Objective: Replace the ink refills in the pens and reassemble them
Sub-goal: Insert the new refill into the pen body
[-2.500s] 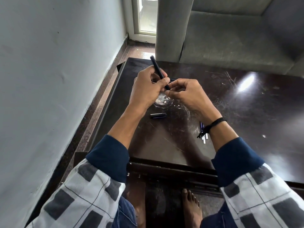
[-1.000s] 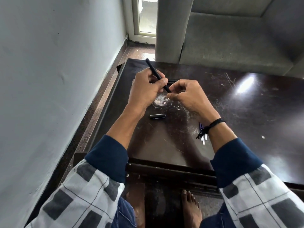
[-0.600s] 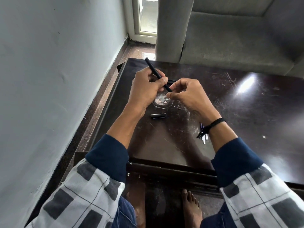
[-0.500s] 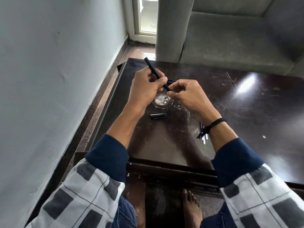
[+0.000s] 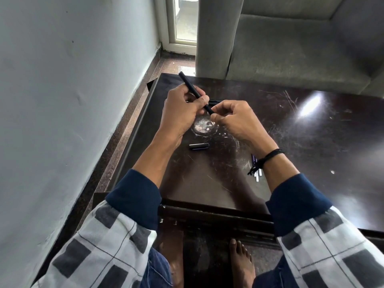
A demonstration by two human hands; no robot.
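While the pen barrel [image 5: 187,82] hangs off the table [image 5: 311,142], just above centre of frame, its long axis slants from upper left down to lower right, w/ the free back end poking out past the knuckles toward the wall. The left hand [image 5: 180,115] wraps the barrel's middle, fingers curled round it. The right hand [image 5: 236,121] meets the lower end from the right, thumb & forefinger pinching at the barrel's mouth. Whether a nib piece or a refill sits btwn them is too small to tell. So the working end lies toward the right hand, the nearer one, & whatever goes in or screws on prob. has to travel up-left along that slant. Both wrists cock inward, forearms converging from the bottom corners. Below the hands a pen cap [image 5: 198,146] lies flat on the table. Spare refills [image 5: 256,169] lie lower right of centre, partly hidden by the right wrist.
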